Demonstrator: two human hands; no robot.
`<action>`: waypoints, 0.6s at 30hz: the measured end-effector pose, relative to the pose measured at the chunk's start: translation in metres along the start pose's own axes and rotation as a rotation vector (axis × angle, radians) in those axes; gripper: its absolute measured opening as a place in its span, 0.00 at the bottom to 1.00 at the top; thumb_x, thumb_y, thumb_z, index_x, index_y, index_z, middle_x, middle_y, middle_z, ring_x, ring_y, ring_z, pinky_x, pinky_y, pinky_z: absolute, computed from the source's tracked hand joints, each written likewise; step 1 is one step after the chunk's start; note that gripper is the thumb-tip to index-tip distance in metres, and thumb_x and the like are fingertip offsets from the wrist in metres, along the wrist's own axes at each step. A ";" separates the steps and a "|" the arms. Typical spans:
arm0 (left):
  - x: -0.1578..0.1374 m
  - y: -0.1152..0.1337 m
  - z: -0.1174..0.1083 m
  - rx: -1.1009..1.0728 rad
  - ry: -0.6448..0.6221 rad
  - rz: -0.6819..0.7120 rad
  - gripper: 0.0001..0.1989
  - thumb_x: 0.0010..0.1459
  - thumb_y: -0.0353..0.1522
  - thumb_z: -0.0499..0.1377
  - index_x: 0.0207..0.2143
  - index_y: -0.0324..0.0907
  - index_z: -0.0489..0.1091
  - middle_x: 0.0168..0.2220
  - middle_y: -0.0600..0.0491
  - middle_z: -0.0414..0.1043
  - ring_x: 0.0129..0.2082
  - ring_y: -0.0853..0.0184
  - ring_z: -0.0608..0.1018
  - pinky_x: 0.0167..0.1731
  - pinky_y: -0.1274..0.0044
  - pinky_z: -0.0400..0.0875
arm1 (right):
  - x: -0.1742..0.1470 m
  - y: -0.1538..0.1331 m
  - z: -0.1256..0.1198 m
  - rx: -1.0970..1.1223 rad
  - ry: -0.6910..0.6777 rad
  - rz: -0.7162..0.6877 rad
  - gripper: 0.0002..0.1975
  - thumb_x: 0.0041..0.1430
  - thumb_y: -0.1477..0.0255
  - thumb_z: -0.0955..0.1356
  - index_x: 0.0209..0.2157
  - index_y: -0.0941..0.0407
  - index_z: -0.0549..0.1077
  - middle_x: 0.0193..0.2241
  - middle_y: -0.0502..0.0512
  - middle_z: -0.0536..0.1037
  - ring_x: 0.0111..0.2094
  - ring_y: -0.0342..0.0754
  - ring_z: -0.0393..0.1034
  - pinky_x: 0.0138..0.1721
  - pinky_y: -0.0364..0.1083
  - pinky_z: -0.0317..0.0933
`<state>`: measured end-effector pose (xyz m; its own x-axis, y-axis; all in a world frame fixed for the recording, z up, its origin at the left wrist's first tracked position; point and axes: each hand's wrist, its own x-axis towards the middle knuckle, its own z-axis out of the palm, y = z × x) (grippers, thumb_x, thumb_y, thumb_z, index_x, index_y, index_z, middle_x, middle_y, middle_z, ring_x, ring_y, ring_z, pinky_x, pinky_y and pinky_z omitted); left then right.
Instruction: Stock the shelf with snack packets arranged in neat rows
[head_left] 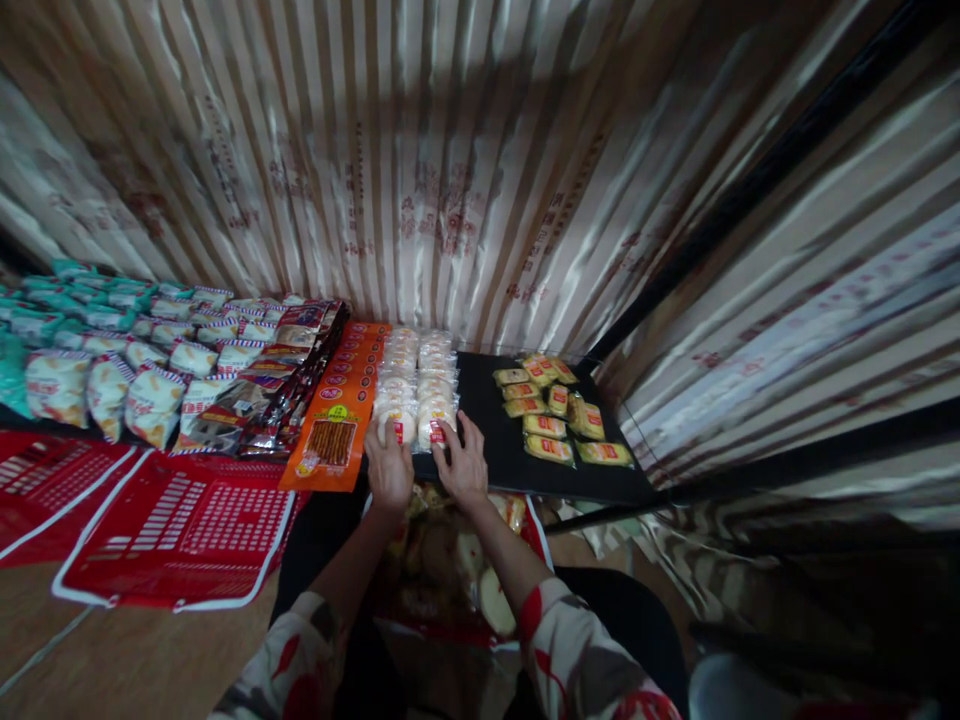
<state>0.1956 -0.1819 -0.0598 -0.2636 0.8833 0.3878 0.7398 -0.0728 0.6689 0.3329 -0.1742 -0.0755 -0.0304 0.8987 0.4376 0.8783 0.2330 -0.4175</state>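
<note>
Two rows of white, round packaged cakes [437, 388] in clear wrappers with red labels stand side by side on a black shelf [491, 400]. At the front of the left row, my left hand [389, 468] rests its spread fingers against the nearest pack [398, 420]. My right hand [463, 462] touches the front pack of the right row [433, 415], fingers apart. Both hands look open, resting on the packs rather than wrapped round them. Their palms and part of the front packs' lower edges are hidden.
Left of the cakes lie an orange snack packet [330, 440], dark packets [281, 385], white bags [154, 400] and teal bags [82, 300]. Several yellow packaged cakes [549, 449] lie on the right. Below are a red basket [217, 520] and another basket of packets [538, 530]. Striped sheeting [450, 130] hangs behind.
</note>
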 end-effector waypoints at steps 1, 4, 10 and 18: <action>-0.001 0.000 -0.002 -0.001 -0.009 0.007 0.22 0.56 0.28 0.52 0.54 0.35 0.58 0.57 0.36 0.53 0.60 0.51 0.56 0.55 0.61 0.58 | 0.000 0.000 -0.001 0.015 0.001 0.000 0.20 0.60 0.66 0.61 0.54 0.50 0.66 0.61 0.56 0.51 0.59 0.55 0.46 0.55 0.54 0.55; -0.005 -0.001 -0.006 -0.007 -0.039 0.025 0.22 0.56 0.28 0.52 0.54 0.35 0.57 0.58 0.35 0.50 0.61 0.51 0.54 0.56 0.59 0.57 | -0.006 0.001 -0.005 0.059 0.006 -0.006 0.20 0.59 0.68 0.60 0.53 0.51 0.66 0.61 0.57 0.49 0.60 0.55 0.45 0.55 0.56 0.54; -0.023 -0.007 -0.015 -0.012 -0.070 0.104 0.20 0.56 0.26 0.50 0.52 0.37 0.60 0.59 0.41 0.50 0.63 0.53 0.50 0.59 0.60 0.53 | -0.056 0.008 -0.017 0.106 0.034 -0.054 0.19 0.56 0.72 0.61 0.50 0.57 0.68 0.59 0.62 0.56 0.59 0.55 0.49 0.55 0.58 0.53; -0.097 -0.005 -0.015 -0.100 -0.435 0.122 0.14 0.58 0.26 0.45 0.38 0.40 0.69 0.43 0.46 0.67 0.45 0.63 0.71 0.48 0.69 0.65 | -0.142 0.022 -0.040 0.080 -0.067 0.140 0.16 0.56 0.74 0.58 0.43 0.56 0.72 0.42 0.58 0.72 0.47 0.51 0.63 0.50 0.52 0.59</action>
<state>0.2086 -0.2742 -0.0912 0.1220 0.9762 0.1796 0.6801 -0.2140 0.7012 0.3753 -0.3112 -0.1148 0.0554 0.9465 0.3180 0.8353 0.1306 -0.5341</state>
